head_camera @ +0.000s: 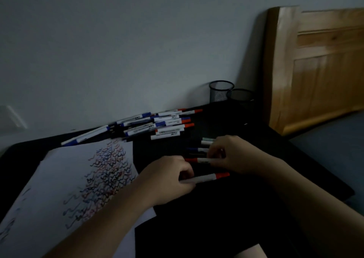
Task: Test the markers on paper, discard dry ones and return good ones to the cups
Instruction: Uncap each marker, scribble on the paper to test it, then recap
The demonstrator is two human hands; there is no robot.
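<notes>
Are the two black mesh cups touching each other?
Cannot tell. In the head view the left cup and right cup overlap, too dark to show contact or gap.

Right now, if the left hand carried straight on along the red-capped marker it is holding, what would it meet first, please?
The left hand points its red-capped marker to the right, toward the right hand's forearm. That forearm looks the first thing in line, though depth is unclear in this dim view, and the marker might pass under it.
</notes>
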